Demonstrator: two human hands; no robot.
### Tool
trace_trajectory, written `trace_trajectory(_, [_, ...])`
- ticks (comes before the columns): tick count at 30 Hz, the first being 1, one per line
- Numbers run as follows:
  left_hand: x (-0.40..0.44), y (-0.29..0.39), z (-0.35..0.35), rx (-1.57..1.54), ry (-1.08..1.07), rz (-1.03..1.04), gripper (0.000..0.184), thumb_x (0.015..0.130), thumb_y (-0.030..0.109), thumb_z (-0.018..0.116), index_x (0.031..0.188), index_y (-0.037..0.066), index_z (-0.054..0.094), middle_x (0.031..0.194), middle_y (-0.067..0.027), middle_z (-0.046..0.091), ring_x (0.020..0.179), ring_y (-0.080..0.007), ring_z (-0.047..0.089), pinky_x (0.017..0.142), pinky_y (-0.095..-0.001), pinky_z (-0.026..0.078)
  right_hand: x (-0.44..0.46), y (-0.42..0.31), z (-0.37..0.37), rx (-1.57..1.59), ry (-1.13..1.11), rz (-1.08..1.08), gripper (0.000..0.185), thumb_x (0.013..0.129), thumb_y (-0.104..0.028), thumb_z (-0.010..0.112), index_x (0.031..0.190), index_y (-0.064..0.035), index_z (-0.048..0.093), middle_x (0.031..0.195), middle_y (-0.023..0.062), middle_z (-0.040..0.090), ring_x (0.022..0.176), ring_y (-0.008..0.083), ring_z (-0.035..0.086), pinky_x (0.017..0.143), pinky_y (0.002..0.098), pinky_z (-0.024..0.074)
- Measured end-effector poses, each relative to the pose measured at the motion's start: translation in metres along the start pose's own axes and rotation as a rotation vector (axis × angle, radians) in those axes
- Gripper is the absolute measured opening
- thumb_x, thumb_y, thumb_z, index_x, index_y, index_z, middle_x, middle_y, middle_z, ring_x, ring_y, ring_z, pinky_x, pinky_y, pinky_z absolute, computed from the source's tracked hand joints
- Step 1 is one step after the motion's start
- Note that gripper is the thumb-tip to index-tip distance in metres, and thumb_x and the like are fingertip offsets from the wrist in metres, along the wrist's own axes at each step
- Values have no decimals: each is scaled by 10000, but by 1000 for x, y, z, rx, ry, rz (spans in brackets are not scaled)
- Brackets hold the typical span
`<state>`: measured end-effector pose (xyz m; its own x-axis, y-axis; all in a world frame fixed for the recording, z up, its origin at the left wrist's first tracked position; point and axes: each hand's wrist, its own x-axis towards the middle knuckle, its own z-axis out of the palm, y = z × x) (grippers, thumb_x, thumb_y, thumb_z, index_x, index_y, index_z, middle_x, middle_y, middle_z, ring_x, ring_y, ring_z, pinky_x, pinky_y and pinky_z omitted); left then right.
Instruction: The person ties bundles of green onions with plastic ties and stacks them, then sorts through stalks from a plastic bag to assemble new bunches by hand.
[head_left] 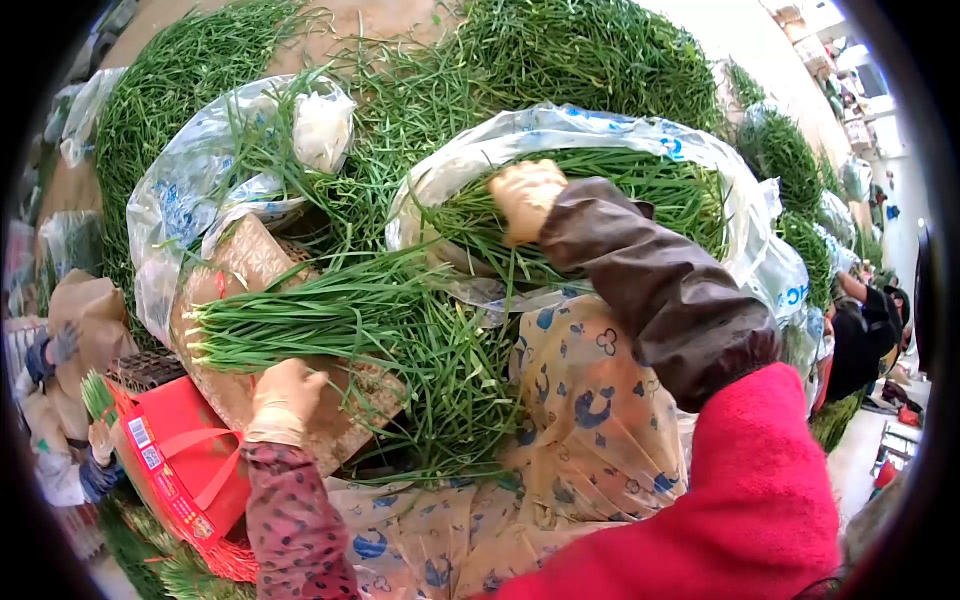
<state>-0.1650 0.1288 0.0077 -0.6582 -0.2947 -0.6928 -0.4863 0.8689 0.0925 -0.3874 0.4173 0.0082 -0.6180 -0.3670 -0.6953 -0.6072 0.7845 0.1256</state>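
The patterned board is taken as the landmark. On it a bunch of long green leaves is laid, pale ends to the L, tips spread to the R onto the loose leaves. The left hand is held just below the bunch, over the board, w/ fingers curled; whether any stems are pinched can't be told, as the fingertips are hidden. The right hand is set well up & R of the board, inside the open plastic bag, fingers bent down on the bagged leaves; how firmly they're gripped can't be seen. The R forearm is covered by a dark brown sleeve, the L by a dotted sleeve. Above & L of the board, a crumpled clear bag is seen w/ leaves in it. Below & L, a red bag is placed, w/ a dark tray just above it. R of the board, the lap is covered by a printed sheet. At far L, approx. two gloved hands of a co-worker are seen, blurred by the lens edge.
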Motion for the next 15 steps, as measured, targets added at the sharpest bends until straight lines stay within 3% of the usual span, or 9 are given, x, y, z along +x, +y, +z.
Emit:
trace_trajectory(3, [-3,75,-8,-142,-10,270,357,810,335,625,998,32,640,950,-202,652,905,-354,628,789,-414,490,10,36,37,44,54,95,1018,606,-397,818,1409,-55,295,1466,166,290,1364,302,257,1046,442,264])
trace_trajectory(4, [1,98,-7,-189,47,402,334,809,314,646,991,34,633,919,-191,656,870,-327,638,756,-383,496,18,42,51,17,53,127,1116,590,-394,829,1453,-67,201,1479,173,266,1378,300,238,1035,451,274])
trace_trajectory(7, [20,163,-1,-255,25,612,336,821,274,661,1057,42,601,925,-169,663,841,-300,647,725,-357,503,30,36,76,44,36,172,1140,568,-393,842,1458,-77,202,1406,214,348,1304,338,334,972,430,336])
trace_trajectory(9, [34,193,5,-224,4,628,348,823,272,662,1073,40,593,932,-168,662,849,-301,643,731,-355,501,58,23,120,-93,159,185,856,767,-214,691,1461,-85,208,1149,150,550,1037,300,552,808,390,470])
trace_trajectory(11, [46,211,18,-271,-34,610,362,820,260,675,1098,45,590,914,-163,660,854,-285,641,747,-352,499,58,27,109,296,-2,306,742,818,-83,583,1460,-79,210,1110,150,581,1009,294,577,781,401,505])
trace_trajectory(12, [48,217,23,-246,-64,586,375,818,260,679,1112,47,587,909,-158,660,849,-277,640,749,-348,499,48,26,117,256,170,322,669,816,-74,575,1420,-62,289,1086,150,616,1018,293,596,797,401,518])
trace_trajectory(15, [50,217,41,-334,-186,533,394,810,229,698,1135,37,582,935,-119,666,838,-217,639,754,-308,501,51,39,112,339,174,215,587,801,-72,584,1350,-50,377,1059,154,639,1004,296,615,794,395,519])
